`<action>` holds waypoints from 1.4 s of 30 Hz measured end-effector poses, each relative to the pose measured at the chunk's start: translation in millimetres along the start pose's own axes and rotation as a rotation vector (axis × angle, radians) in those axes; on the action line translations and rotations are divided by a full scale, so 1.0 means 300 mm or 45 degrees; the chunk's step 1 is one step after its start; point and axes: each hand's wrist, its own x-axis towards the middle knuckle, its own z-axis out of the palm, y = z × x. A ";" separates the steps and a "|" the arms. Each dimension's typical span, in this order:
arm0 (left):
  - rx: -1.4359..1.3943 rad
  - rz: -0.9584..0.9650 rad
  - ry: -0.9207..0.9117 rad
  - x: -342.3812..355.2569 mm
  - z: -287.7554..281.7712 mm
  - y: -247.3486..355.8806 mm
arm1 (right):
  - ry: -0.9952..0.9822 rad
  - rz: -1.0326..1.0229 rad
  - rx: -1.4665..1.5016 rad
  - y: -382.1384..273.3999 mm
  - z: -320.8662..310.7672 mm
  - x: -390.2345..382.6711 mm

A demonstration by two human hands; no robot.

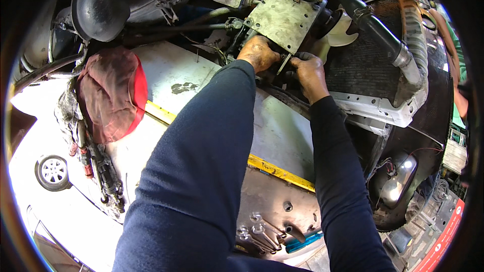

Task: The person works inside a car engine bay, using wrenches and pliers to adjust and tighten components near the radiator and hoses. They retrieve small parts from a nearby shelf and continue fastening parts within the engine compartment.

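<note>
Two hands [259, 54] [311, 74] at one plate [282, 20]; one radiator [375, 58]

The cloth [108, 95] lies left of the plate [280, 20], radiator [370, 65] right.

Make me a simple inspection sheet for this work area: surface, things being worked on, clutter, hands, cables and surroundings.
Surface: white panel with a dark stain and a yellow strip; below, a brownish metal sheet.
Job's things: pale, grimy metal plate with holes.
Clutter: several wrenches on the sheet, beside something blue; reddish cloth at left.
Hands: left hand at the plate's near edge, right hand by its lower corner; fingertips partly hidden, grip unclear.
Cables: thin wires near a shiny oval part; dark wiring bundle below the cloth.
Surroundings: radiator and black hose at right; wheel at left.
</note>
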 end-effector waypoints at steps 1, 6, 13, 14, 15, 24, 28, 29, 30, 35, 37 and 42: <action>-0.004 0.008 0.008 -0.001 0.002 -0.001 | 0.027 -0.025 -0.047 0.001 0.005 -0.004; -0.038 0.193 0.229 -0.045 0.074 0.001 | 0.113 -0.055 -0.111 0.021 -0.002 -0.002; -0.184 0.023 0.207 -0.044 0.100 -0.008 | -0.113 0.151 0.134 -0.017 -0.021 -0.010; -0.161 0.035 0.217 -0.042 0.108 -0.002 | -0.149 0.167 0.181 -0.008 -0.031 0.000; -0.140 0.047 0.228 -0.041 0.115 0.003 | -0.132 0.192 0.194 0.004 -0.045 0.004; -0.261 0.033 0.190 -0.016 0.123 -0.019 | -0.188 0.282 0.550 0.097 -0.052 0.075; -0.220 0.078 0.249 -0.043 0.098 -0.012 | -0.247 0.278 0.391 0.067 -0.041 0.071; -0.219 0.074 0.269 -0.051 0.093 -0.009 | -0.247 0.301 0.428 0.050 -0.034 0.059; -0.201 0.075 0.272 -0.059 0.089 -0.005 | -0.244 0.325 0.464 0.035 -0.028 0.045; -0.266 0.046 0.230 -0.061 0.079 0.011 | -0.213 0.284 0.460 -0.020 -0.031 0.004; -0.341 0.090 0.170 -0.044 0.068 0.002 | -0.207 0.264 0.528 -0.013 -0.038 0.009; -0.376 0.093 0.064 0.022 0.053 -0.068 | -0.187 0.233 0.724 0.037 -0.002 0.035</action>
